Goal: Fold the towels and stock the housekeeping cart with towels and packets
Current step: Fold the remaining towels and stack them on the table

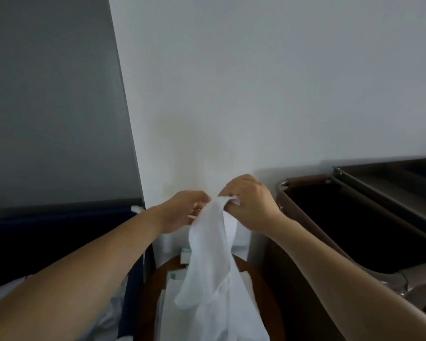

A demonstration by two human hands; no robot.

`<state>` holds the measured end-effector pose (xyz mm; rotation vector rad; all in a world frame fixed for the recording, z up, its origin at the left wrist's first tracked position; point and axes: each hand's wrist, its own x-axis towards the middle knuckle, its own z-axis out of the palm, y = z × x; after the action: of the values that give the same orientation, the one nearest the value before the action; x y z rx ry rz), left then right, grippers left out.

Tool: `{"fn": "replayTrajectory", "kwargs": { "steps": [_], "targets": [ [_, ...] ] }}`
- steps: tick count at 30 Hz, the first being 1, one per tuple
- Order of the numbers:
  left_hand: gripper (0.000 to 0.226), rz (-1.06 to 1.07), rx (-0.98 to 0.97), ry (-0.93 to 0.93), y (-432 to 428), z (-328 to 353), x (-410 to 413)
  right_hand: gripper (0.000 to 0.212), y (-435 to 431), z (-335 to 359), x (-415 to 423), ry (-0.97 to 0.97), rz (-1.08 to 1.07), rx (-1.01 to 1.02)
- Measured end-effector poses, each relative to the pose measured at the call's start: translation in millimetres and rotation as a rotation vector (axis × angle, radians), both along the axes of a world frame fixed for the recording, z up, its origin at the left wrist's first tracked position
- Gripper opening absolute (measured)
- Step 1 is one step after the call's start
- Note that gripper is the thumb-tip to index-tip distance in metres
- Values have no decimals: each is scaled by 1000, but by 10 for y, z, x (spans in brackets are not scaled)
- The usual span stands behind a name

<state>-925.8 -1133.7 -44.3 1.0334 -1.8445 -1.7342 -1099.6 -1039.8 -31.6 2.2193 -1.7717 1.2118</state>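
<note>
A white towel (209, 262) hangs down in front of me, bunched at its top edge. My left hand (182, 212) and my right hand (251, 205) are raised close together and both pinch that top edge. The towel's lower part drapes over more white cloth (246, 291) lying on a round wooden table (153, 291). The housekeeping cart (354, 230) stands to the right, its dark brown bag open at the top.
A small pale packet or box (185, 257) sits at the table's far edge by the white wall. A dark blue headboard and white bedding (59, 242) lie to the left. The cart's metal frame (403, 284) is at the lower right.
</note>
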Motion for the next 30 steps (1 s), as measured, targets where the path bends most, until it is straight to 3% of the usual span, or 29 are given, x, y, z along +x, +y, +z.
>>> {"fn": "replayTrajectory", "kwargs": {
  "steps": [2,4,8,11,14,18,22,25,28,30],
  "targets": [
    [39,-32,-45,-27,37,-81,27,10,-89,135,-31,-48,-167,232],
    [45,-26,-186,-67,91,-157,43,15,-161,198,-40,-69,-236,337],
    [50,89,-569,-129,192,-282,21,9,-263,242,4,-200,-295,315],
    [46,91,-706,-271,290,-394,-79,12,-334,321,84,-380,-228,317],
    [21,122,-667,-320,319,-542,-124,20,-371,420,136,-543,-181,266],
    [45,41,-436,-215,313,-796,34,28,-391,618,19,-658,-177,114],
    [41,8,-221,-139,293,-1005,232,36,-399,683,-180,-776,-235,34],
    [43,64,-101,-37,257,-906,287,39,-374,580,-305,-709,-322,77],
    [42,155,-171,70,154,-550,247,42,-265,400,-427,-515,-385,231],
    [41,201,-269,112,84,-233,165,27,-186,275,-440,-347,-308,369]
  ]
}}
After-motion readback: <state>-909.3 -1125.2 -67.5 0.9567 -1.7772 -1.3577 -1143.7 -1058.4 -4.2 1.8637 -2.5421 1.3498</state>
